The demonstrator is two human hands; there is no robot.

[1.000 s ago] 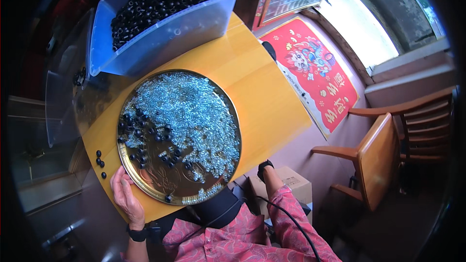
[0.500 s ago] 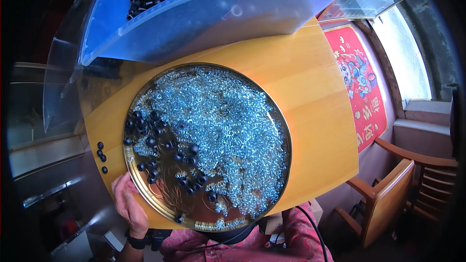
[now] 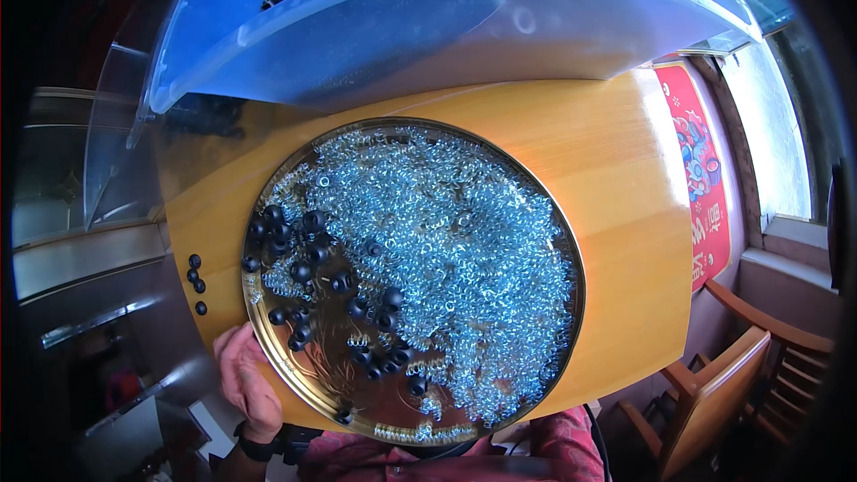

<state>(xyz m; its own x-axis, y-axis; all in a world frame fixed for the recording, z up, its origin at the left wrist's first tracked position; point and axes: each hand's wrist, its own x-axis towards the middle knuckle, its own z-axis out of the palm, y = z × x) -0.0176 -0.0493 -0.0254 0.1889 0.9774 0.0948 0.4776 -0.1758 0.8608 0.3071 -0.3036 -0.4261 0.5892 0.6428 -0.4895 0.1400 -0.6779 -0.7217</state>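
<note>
A round gold-rimmed tray (image 3: 267, 346) holds a wide heap of small, shiny, coiled metal springs (image 3: 446, 241). Black rounded bead-like pieces (image 3: 342, 281) lie scattered over its left part. At the tray's lower left rim is my left hand (image 3: 248, 384), its fingers bent and close together against the edge; part of the fingers is hidden. A dark band circles that wrist. My right hand does not show; a red patterned sleeve (image 3: 564, 448) appears at the lower edge, right of the tray.
Beyond the tray, a large translucent blue bin (image 3: 500, 31) with many black pieces stands on the wooden table (image 3: 625, 205). Several loose black beads (image 3: 198, 286) lie left of the tray. A wooden chair (image 3: 714, 393) stands at the right, near a red poster (image 3: 705, 178).
The whole view has shifted, so tray, bin and table appear slightly further right and larger. My left hand stays at the tray's rim. The black pieces keep their places.
</note>
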